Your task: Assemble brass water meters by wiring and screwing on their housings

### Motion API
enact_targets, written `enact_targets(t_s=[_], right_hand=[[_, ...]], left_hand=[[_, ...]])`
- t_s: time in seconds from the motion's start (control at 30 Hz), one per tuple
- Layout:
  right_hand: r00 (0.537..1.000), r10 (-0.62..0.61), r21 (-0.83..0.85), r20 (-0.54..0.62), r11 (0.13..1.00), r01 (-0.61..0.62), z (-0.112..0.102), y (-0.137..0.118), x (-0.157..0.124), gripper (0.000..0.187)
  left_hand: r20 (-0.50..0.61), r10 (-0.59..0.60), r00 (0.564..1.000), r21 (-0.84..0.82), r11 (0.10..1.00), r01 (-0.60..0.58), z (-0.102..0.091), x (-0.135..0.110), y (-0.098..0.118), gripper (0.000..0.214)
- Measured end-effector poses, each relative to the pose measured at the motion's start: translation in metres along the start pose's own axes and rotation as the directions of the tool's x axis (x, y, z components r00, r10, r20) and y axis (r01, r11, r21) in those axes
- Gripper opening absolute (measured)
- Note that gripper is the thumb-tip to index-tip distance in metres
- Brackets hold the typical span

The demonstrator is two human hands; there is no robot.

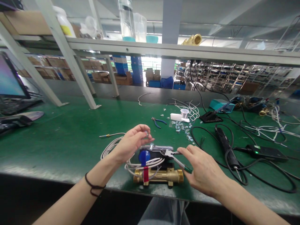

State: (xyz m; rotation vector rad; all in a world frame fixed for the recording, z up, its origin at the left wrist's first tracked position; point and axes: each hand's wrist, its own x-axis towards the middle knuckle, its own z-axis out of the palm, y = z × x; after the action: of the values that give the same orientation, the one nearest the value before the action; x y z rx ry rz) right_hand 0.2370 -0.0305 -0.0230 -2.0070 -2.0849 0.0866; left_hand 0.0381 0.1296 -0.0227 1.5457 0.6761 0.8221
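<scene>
My left hand (137,137) is raised over the bench with thumb and fingers pinched around a small pale-blue piece (147,133), mostly hidden by the fingertips. My right hand (201,168) grips pliers (179,163) with a green handle; their metal jaws point left, close to the meter's top. Below both hands lies a brass pipe meter (159,176) with threaded ends and a dark upper housing. Looped white cable (156,163) crosses it, with a blue and red strap (145,173) around it. More coiled cable (110,148) runs left to a brass-coloured tip.
Blue-handled cutters (159,122) lie behind my hands. Small pale-blue pieces (180,126) are scattered near a solder spool (184,113). To the right are a black handheld tool (226,147) and an adapter (267,153) among black cords. A shelf beam (150,47) spans overhead.
</scene>
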Motion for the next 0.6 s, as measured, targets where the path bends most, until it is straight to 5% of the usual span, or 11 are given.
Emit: enact_targets(t_s=[0.13,0.2,0.33,0.43,0.6], right_hand=[[1.0,-0.02,-0.041,-0.013,0.999,0.02,-0.002,-0.005,0.003,0.042],[1.0,-0.02,-0.056,-0.023,0.998,0.018,-0.003,-0.006,0.004,0.039],[0.999,-0.015,-0.082,-0.036,0.997,0.012,-0.004,-0.01,0.006,0.038],[0.999,-0.03,-0.109,-0.04,0.994,0.025,-0.004,-0.013,0.009,0.037],[0.998,-0.047,-0.148,-0.041,0.988,0.04,-0.006,-0.02,0.015,0.037]], left_hand=[[0.009,0.006,1.0,0.093,0.996,-0.007,-0.007,-0.008,0.007,0.001],[0.061,0.001,0.998,0.279,0.96,-0.018,-0.007,-0.014,0.011,0.008],[0.276,0.036,0.96,0.678,0.701,-0.221,-0.008,-0.02,0.016,0.035],[0.348,0.067,0.935,0.718,0.622,-0.312,-0.011,-0.017,0.013,0.025],[0.394,0.05,0.918,0.708,0.62,-0.338,-0.019,-0.013,0.009,0.02]])
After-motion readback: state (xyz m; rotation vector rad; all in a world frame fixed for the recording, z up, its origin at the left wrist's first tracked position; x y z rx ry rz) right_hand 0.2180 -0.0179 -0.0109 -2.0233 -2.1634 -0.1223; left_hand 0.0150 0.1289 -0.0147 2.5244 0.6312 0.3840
